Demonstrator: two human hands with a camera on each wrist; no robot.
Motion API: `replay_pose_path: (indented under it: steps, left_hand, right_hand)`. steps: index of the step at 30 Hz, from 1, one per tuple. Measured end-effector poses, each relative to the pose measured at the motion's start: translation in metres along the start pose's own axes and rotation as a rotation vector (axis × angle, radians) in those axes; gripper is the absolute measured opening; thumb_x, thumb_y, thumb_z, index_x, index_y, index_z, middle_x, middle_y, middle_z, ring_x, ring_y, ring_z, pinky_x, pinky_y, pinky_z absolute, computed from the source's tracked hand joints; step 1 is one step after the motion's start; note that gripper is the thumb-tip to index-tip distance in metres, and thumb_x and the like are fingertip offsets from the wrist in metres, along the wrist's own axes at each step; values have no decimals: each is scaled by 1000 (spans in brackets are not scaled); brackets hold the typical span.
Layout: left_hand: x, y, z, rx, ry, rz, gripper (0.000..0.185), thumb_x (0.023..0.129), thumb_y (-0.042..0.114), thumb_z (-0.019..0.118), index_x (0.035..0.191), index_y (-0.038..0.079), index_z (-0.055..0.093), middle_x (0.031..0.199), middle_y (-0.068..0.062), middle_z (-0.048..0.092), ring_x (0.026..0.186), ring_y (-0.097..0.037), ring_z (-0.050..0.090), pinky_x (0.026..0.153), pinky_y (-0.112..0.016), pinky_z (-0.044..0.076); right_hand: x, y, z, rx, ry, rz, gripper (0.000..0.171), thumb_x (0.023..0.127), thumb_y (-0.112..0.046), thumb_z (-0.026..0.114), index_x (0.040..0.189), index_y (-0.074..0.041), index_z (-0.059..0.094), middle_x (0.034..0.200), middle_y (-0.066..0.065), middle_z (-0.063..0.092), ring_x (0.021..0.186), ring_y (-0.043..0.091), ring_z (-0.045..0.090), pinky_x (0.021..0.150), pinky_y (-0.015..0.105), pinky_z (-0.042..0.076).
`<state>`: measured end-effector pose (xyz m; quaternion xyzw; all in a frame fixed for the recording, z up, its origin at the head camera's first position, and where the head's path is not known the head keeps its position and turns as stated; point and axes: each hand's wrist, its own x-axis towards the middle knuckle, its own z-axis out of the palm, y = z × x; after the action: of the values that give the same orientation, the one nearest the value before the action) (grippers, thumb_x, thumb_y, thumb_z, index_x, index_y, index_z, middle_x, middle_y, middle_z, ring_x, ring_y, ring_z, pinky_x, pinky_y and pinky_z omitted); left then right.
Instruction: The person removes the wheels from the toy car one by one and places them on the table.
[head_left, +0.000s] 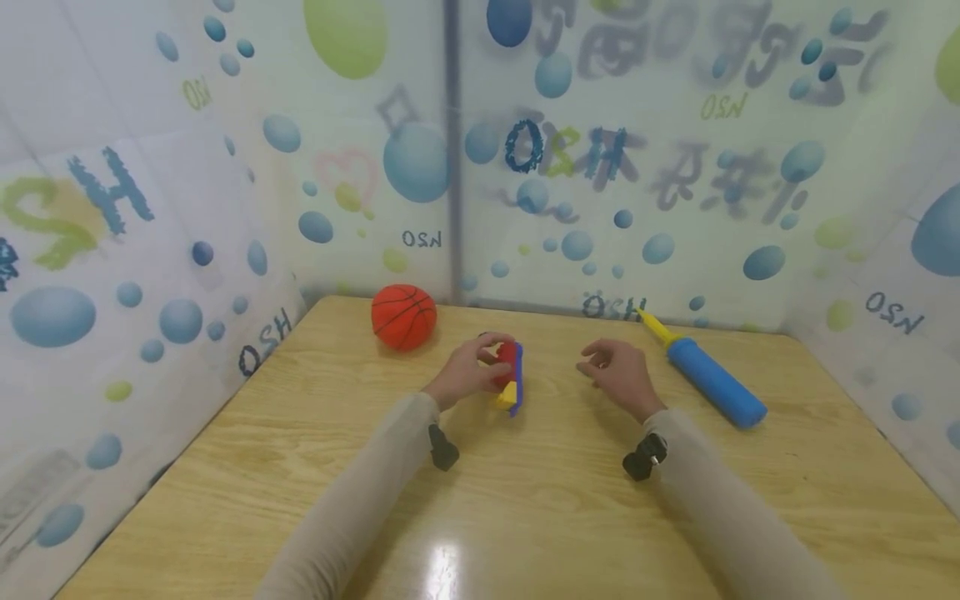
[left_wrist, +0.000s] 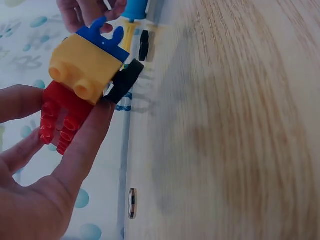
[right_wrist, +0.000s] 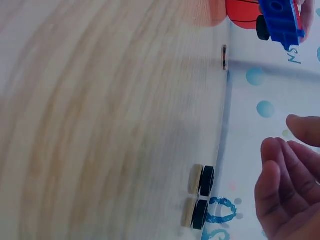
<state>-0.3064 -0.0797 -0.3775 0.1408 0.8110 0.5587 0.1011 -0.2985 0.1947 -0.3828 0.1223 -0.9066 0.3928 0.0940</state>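
Nearest the head camera, two pale sleeves reach out over the glossy wooden worktop [head_left: 525,500], each with a small black wrist camera strapped on. The left hand [head_left: 467,373] holds a small toy vehicle built of red, yellow and blue plastic bricks with black wheels [head_left: 511,375]. In the left wrist view its fingers [left_wrist: 82,150] curl under the red studded brick, with the yellow brick and blue base beyond the fingertips and a black wheel just past them. The toy is lifted, tilted on its side, just above the worktop between the two hands.

The right hand [head_left: 617,372] holds nothing. Its fingers [right_wrist: 282,180] are loosely bent and close together, and they stand apart from the toy, off to its side.

Past the left fingers, towards the wall, lies a small orange rubber basketball [head_left: 403,317]. Beyond the right fingers a blue hand pump with a yellow nozzle [head_left: 708,379] lies slanted on the worktop.

To handle the toy well, the left fingers would best keep their grip on the red brick and leave the wheels free. The grip looks light, so a support from the right fingertips on the blue base would probably steady it. Pressure on the yellow brick could pull the bricks apart.
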Motion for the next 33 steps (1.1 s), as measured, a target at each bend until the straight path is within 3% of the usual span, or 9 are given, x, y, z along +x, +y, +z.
replay_pose_path:
  steps: [8,15,21,26,33]
  left_hand:
    - [1,0,2,-6,13,-58,52,93,22,73,142,20,55,117,-18,60,88,-23,70,75,-31,63]
    - [4,-1,5,-10,39,-99,52,91,27,75,140,20,57,115,-18,63,88,-23,70,73,-30,63]
    - [5,-1,5,0,48,-96,56,91,28,76,141,14,55,114,-18,63,87,-23,69,71,-29,63]
    - [6,-2,5,-13,53,-98,56,91,27,76,141,12,55,116,-20,63,87,-23,71,71,-30,63]
    - [6,-2,6,-28,46,-101,56,91,27,75,141,11,55,116,-19,63,88,-23,70,71,-29,63]
  right_hand:
    - [-2,-6,11,23,5,-143,29,91,-15,74,116,-2,69,88,12,75,68,17,70,60,26,55]
    - [-8,-10,15,9,-114,-280,33,90,-18,75,122,-11,68,96,8,73,72,9,64,61,24,52]
    - [-11,-21,17,25,-207,-363,48,84,-22,82,127,-9,66,104,16,72,71,7,65,64,23,54]
    - [-12,-27,24,5,-222,-427,56,78,-23,87,128,-8,65,105,15,72,66,2,62,62,22,53]
    - [-16,-38,29,-34,-205,-475,54,76,-25,89,124,-14,69,105,3,72,66,4,63,62,25,56]
